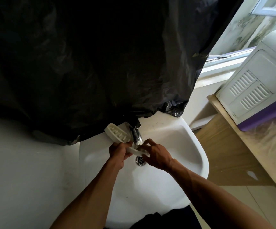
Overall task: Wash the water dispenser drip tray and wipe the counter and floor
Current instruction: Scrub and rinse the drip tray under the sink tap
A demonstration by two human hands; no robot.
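At the white sink [191,146], both hands are at work directly beneath the tap [136,136]. The tray [138,150], a flat white piece, is held level above the drain [140,160], just under the tap's mouth. The left hand [119,153] grasps the tray's left end with its fingers curled round it. The right hand [157,154] grips the right end with bent fingers. A slotted white grille [117,133] slants up to the left of the tap. Its lower end meets the left hand's fingers, but I cannot tell whether it is gripped there. Whether water is running cannot be made out. Black plastic [84,63] hangs over the wall behind the sink, down to its back rim. To the right, well apart, a dispenser [258,90] stands on a wooden counter [230,146].
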